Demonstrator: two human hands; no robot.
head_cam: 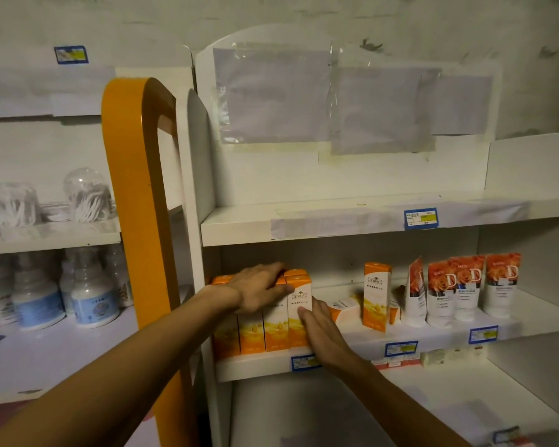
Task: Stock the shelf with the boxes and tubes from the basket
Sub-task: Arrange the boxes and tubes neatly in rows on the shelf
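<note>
A row of orange-and-white boxes (pixel 273 330) stands upright at the left end of the middle shelf (pixel 433 341). My left hand (pixel 262 290) lies flat over their tops, fingers straight. My right hand (pixel 320 333) presses its straight fingers against the right side of the rightmost box in the row. One more orange box (pixel 375 296) stands alone further right, with another lying on its side (pixel 344 309) between it and the row. Several orange-and-white tubes (pixel 459 290) stand cap-down at the shelf's right. The basket is out of view.
An orange curved post (pixel 136 195) separates this shelf unit from a left unit holding white bottles (pixel 91 295) and cotton-swab tubs (pixel 88 196). The upper shelf (pixel 336 221) carries only a blue price tag (pixel 420 218). Small boxes (pixel 433 358) sit on the lower shelf.
</note>
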